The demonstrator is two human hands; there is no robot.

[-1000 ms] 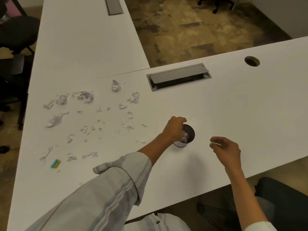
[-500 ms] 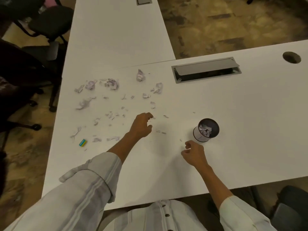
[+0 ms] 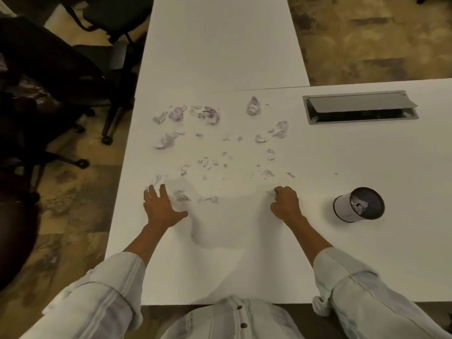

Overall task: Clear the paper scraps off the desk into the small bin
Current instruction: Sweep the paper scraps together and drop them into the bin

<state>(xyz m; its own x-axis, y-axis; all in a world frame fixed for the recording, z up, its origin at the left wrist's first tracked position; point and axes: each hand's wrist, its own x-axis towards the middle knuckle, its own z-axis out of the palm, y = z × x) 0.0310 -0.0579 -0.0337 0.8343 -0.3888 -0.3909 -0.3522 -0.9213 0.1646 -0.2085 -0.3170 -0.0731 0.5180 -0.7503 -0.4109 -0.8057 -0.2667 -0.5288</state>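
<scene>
Paper scraps point(image 3: 212, 143) lie scattered across the desk point(image 3: 244, 253) beyond both hands. Left hand point(image 3: 162, 206) spread flat beside the nearest ones; right hand point(image 3: 285, 204) curled — pinching a sliver, seemingly — nearer the small bin point(image 3: 342, 211) at right.

Your desk point(image 3: 244, 241) has a smooth, matt white top that looks like laminate. The paper scraps point(image 3: 206, 113) on it are thin, crumpled and torn, white with purplish print. The small bin point(image 3: 347, 211) looks like smooth plastic, pale outside and dark inside, with more crumpled paper in it. The cable hatch point(image 3: 359, 104) set into the desk is matt grey, metal by its look. Your sleeves point(image 3: 362, 289) are soft, pale, faintly striped cloth. The floor point(image 3: 367, 40) is a rough, mottled brown carpet.
</scene>
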